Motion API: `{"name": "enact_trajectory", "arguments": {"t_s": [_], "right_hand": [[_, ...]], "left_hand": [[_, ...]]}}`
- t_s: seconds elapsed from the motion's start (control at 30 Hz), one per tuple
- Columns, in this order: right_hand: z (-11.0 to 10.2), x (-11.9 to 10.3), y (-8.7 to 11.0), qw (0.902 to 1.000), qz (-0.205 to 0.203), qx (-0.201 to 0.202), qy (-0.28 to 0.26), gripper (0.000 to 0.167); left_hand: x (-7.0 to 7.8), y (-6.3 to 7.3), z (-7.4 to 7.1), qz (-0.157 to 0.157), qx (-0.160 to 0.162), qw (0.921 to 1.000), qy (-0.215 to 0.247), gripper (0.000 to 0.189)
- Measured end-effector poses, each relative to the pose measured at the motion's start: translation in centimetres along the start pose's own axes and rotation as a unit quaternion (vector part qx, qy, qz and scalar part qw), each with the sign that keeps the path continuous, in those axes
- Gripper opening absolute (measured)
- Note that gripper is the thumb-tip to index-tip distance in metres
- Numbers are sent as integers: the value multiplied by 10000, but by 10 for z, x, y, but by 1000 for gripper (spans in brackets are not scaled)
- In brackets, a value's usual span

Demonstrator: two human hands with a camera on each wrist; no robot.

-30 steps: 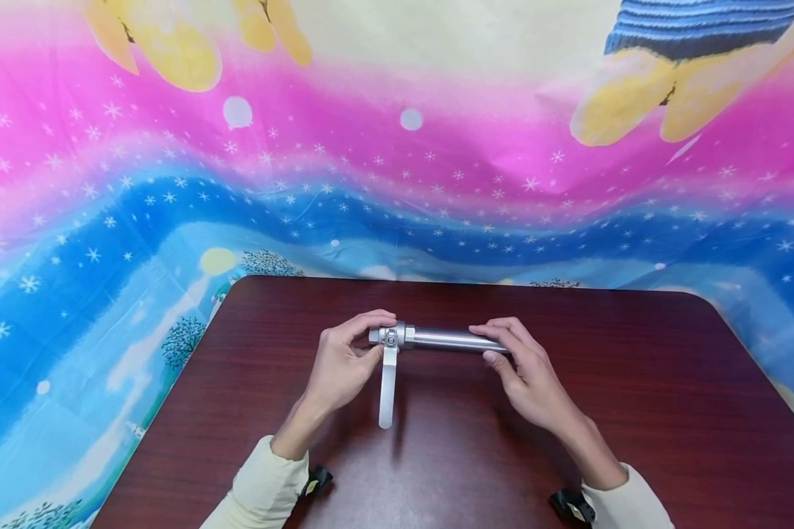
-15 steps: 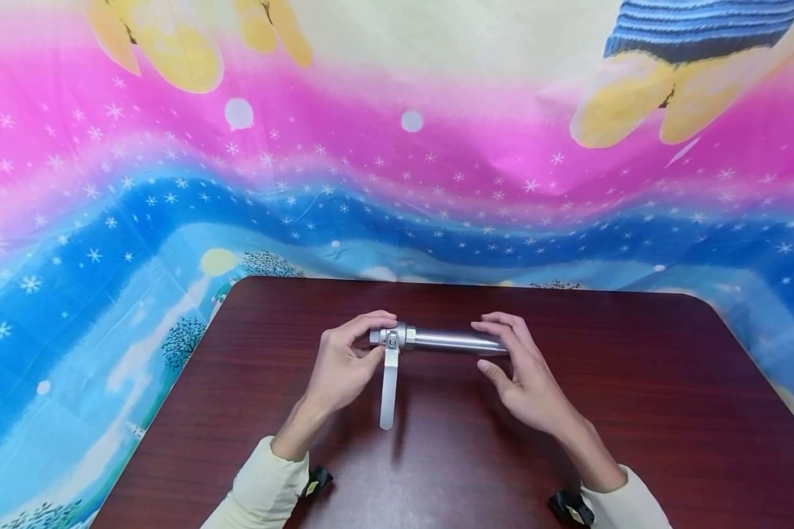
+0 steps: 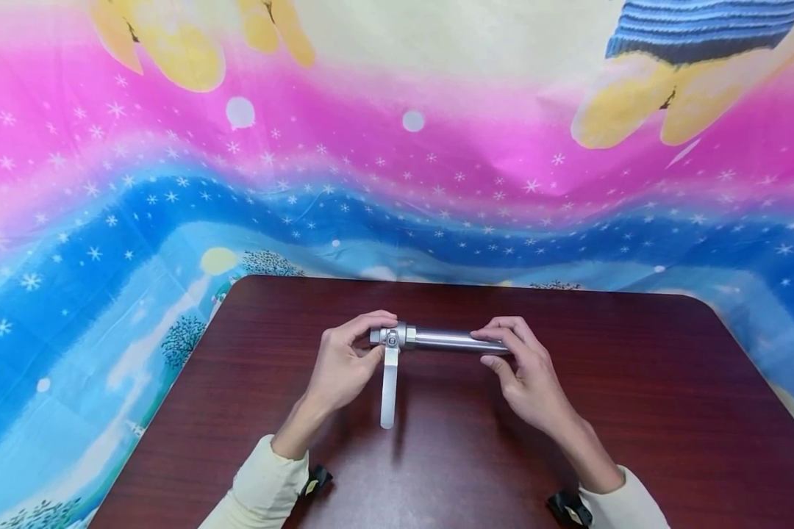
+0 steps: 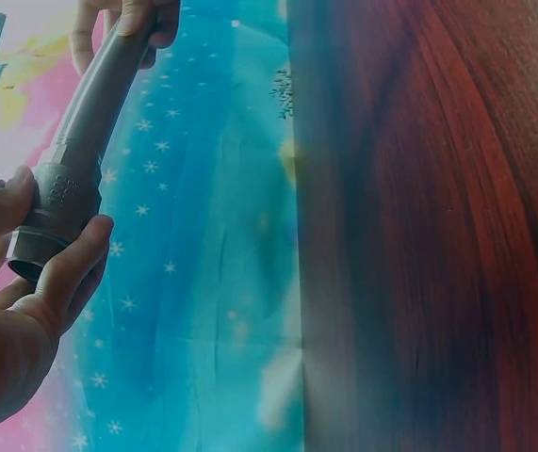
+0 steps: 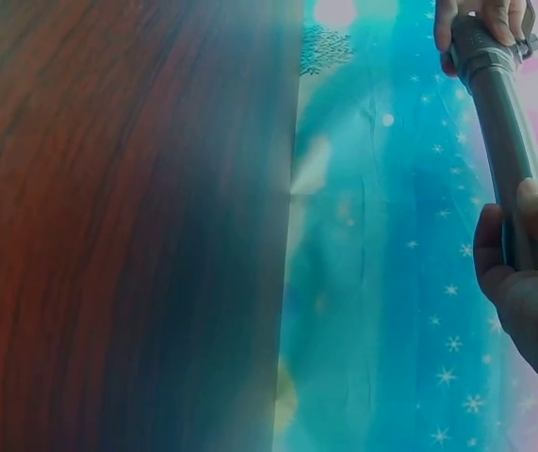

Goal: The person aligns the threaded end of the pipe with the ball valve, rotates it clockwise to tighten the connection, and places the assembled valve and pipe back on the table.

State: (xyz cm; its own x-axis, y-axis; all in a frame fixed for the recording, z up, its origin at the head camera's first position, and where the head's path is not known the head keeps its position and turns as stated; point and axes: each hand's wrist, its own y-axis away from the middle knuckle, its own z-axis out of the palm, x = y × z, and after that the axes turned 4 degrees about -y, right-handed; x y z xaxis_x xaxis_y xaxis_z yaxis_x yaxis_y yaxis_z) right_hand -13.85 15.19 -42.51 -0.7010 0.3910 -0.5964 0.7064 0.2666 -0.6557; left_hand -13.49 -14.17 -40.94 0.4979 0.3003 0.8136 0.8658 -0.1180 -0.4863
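Observation:
A silver ball valve (image 3: 392,337) with a long flat lever handle (image 3: 388,389) is joined to a smooth metal pipe (image 3: 443,339), the two held level above the table. My left hand (image 3: 344,365) grips the valve body between thumb and fingers, and the lever points toward me. Around the far right part of the pipe my right hand (image 3: 529,375) curls, thumb below and fingers over the top. In the left wrist view the valve's open end (image 4: 29,266) faces the camera. The right wrist view has thumb and fingers pinching the pipe (image 5: 509,151); the joint's threads are hidden.
A dark red-brown wooden table (image 3: 450,455) lies beneath both hands. Behind it hangs a printed cloth (image 3: 397,176) in pink and blue with snowflakes. Black straps (image 3: 317,481) show at the cuffs of the pale sleeves (image 3: 258,485).
My right hand's thumb and fingers loosened from the pipe half a second ago and now close on it again. The left hand, valve and lever stay almost where they were.

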Motion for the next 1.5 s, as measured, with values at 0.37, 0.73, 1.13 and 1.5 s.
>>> {"name": "enact_trajectory", "arguments": {"t_s": [0.37,0.73,1.13,1.5], "right_hand": [[-1,4,1,9998,135,-96,-87,48],[-1,3,1,9994,132,-118,-290,46],[-3,3,2,9983,345,-453,108,55],[-2,7,3,9994,169,-252,156,54]], "left_hand": [[-1,-1,-1,69,20,10000,-9,43],[0,-1,-1,19,6,10000,1,42],[-1,-1,-2,7,-5,10000,-5,43],[-4,-1,-2,8,-13,10000,16,44]]}}
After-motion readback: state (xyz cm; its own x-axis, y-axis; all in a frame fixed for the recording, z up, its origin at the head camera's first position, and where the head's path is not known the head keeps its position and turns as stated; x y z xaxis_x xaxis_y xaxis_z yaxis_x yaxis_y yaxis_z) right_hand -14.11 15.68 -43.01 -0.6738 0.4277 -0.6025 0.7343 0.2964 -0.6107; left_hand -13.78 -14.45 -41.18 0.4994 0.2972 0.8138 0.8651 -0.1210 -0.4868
